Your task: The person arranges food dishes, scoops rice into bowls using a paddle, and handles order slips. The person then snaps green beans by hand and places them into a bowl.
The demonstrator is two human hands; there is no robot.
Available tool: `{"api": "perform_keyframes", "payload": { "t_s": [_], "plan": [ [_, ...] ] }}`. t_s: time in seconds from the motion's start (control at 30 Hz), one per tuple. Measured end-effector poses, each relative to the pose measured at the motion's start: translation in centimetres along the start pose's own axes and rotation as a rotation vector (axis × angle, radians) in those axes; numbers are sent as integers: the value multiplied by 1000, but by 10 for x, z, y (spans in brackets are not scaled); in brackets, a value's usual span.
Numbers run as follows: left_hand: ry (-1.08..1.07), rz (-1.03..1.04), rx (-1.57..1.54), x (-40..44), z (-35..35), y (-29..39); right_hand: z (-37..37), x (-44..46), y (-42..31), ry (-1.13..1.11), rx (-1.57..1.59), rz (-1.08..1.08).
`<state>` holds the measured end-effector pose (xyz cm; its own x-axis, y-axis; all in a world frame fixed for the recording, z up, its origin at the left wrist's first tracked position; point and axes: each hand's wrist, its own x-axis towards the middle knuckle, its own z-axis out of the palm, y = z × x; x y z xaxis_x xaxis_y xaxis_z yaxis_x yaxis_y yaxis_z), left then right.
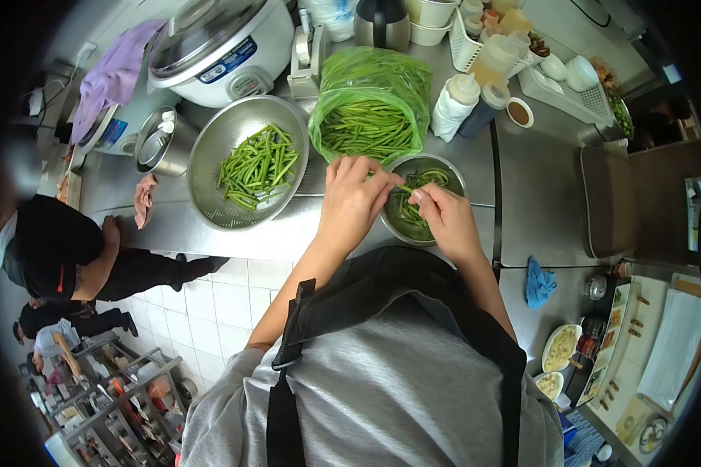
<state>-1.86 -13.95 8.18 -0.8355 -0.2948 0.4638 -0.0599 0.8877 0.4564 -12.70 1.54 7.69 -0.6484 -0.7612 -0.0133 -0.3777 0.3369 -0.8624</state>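
Both my hands meet over a small metal bowl (458, 177) that holds green bean trimmings. My left hand (354, 194) is closed, with its fingertips pinching one end of a green bean (404, 187). The thumb and finger of my right hand (446, 218) pinch the same bean at its other side. Just behind my hands, an open green plastic bag (382, 68) is full of long green beans (368, 127). To the left a large perforated metal colander (210, 167) holds shorter bean pieces (258, 166).
A rice cooker (218, 54) and metal pot (163, 148) stand at the back left. Squeeze bottles (456, 105) and a sauce cup (519, 113) are right of the bag. A blue cloth (540, 282) lies at right. People (62, 249) stand beyond the counter at left.
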Motion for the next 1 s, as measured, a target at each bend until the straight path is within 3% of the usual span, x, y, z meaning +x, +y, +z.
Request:
{"api": "perform_keyframes", "payload": {
  "t_s": [0.07,0.17,0.27,0.47,0.57,0.67,0.77,0.97,1.0],
  "plan": [
    [-6,-8,16,-4,-1,0,2,-3,3,-39,1,-11],
    [-48,-29,18,-10,-3,4,-1,-5,6,-182,201,184],
    [-83,-42,-24,-13,-5,5,-8,-8,16,-348,593,234],
    [-63,-23,-252,-14,9,16,-6,-9,9,-354,1206,251],
    [-56,-69,-262,-12,9,21,-6,-4,10,-297,1310,234],
    [-103,-409,-646,-5,8,10,-11,4,14,-250,1399,188],
    [-27,-581,-1098,-4,21,-7,0,5,15,-106,976,278],
    [-36,-678,-1269,5,31,-14,10,0,16,-553,858,292],
    [-44,-703,-1282,5,31,-15,8,1,16,-527,867,346]
  ]
}}
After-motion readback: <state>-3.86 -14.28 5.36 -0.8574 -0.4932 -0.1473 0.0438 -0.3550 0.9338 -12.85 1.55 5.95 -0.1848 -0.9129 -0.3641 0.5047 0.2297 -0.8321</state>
